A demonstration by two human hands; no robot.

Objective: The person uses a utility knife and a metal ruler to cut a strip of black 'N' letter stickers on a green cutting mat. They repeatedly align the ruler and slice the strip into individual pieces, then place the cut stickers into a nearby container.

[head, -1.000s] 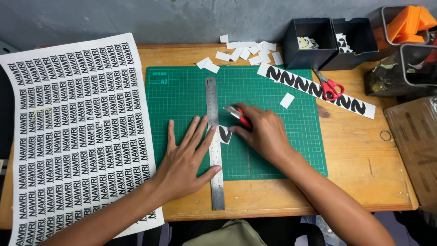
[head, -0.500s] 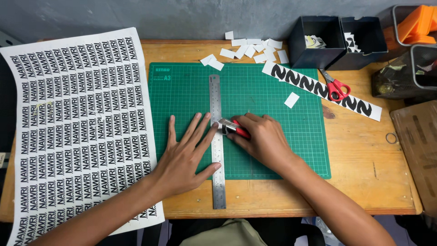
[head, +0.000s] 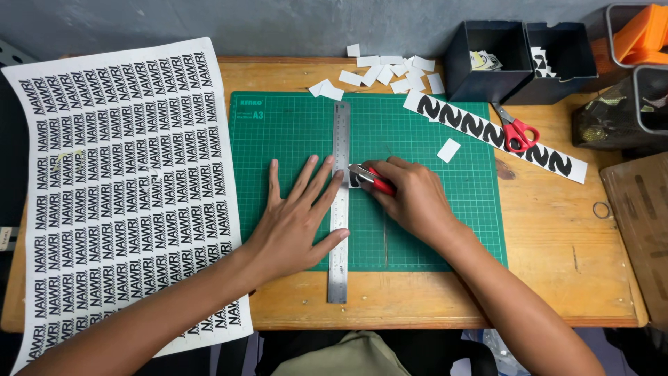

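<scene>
Wooden table (head: pixel 557 278) (green cutting mat (head: pixel 292 132))

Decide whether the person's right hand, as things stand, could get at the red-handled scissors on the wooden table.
Probably yes: the red-handled scissors lie uncovered just beyond the green cutting mat, nothing between. But the right hand holds a red craft knife.

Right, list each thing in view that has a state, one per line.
Left hand: flat, fingers spread, pressing the ruler.
Ruler: lying lengthwise across the mat.
Right hand: gripping the knife.
Knife: tip against the ruler's edge.
Scissors: closed, lying on the strip.
Bins: open-topped.
</scene>
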